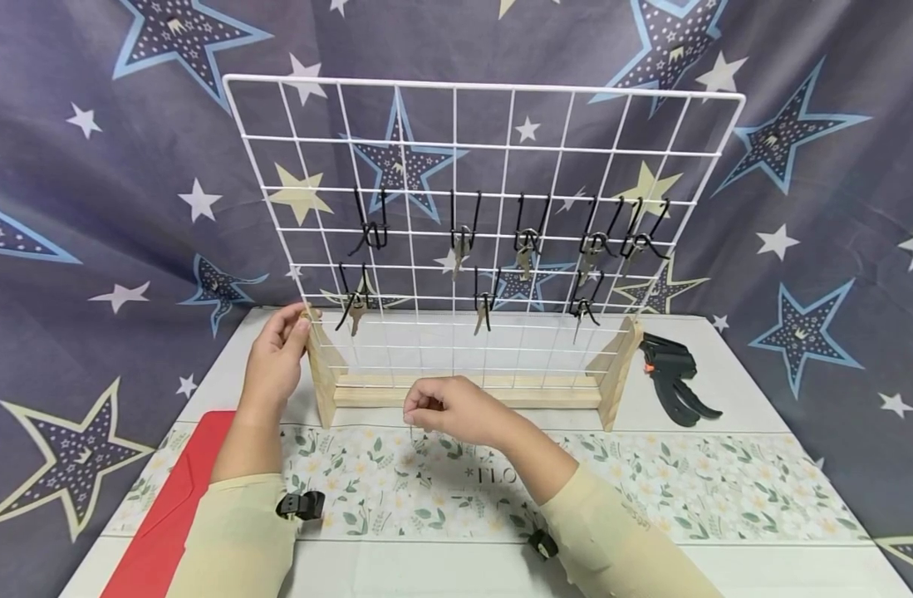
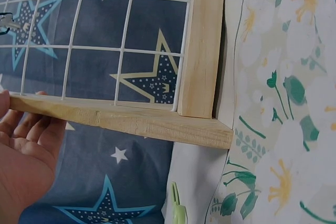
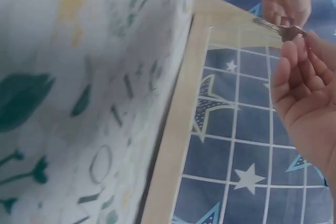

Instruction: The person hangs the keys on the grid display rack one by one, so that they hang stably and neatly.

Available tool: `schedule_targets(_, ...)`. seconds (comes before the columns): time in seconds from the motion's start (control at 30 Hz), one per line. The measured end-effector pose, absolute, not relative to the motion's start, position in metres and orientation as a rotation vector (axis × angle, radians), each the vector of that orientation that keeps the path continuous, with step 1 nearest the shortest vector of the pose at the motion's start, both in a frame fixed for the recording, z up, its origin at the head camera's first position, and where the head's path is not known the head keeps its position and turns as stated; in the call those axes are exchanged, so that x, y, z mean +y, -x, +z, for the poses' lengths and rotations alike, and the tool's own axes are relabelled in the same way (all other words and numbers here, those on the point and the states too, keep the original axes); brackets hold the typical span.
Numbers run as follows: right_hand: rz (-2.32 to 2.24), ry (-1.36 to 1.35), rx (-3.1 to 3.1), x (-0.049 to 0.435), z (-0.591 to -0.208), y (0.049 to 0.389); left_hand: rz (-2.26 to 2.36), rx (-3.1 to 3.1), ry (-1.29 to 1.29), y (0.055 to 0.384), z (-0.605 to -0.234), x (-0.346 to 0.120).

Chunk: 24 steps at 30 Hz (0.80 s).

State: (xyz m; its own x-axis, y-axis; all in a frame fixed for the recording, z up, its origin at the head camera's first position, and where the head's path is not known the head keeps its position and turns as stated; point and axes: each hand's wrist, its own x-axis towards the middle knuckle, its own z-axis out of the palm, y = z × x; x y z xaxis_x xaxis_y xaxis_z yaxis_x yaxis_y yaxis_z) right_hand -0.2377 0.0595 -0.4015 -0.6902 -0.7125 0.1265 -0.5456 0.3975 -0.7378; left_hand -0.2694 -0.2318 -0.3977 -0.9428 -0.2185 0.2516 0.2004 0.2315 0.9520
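My right hand point(image 1: 456, 407) pinches a metal key point(image 3: 287, 32) between thumb and fingers, in front of the stand's lower wooden bar. Only a thin bit of that key shows in the head view. With thumb and fingers, my left hand point(image 1: 275, 365) grips the left wooden side point(image 2: 131, 124) of the stand near its top. A white wire grid point(image 1: 456, 149) rises from this stand. Black hooks point(image 1: 370, 232) hang on it in two rows, and most carry keys, such as one key point(image 1: 462, 242) in the upper row and another key point(image 1: 356, 314) lower down.
A black hand tool point(image 1: 673, 374) with an orange detail lies right of the stand. On the left lies a red folder-like item point(image 1: 175, 490). A flowered runner point(image 1: 366, 490) crosses the white table. Behind hangs a star-patterned cloth point(image 1: 52, 332).
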Motion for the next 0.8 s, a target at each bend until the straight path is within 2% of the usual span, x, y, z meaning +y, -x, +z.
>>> schedule_targets(0.8,-1.711,1.092,2.291,0.052,-0.344,0.214,-1.783,-2.138,0.009,0.268,-0.397,-0.231)
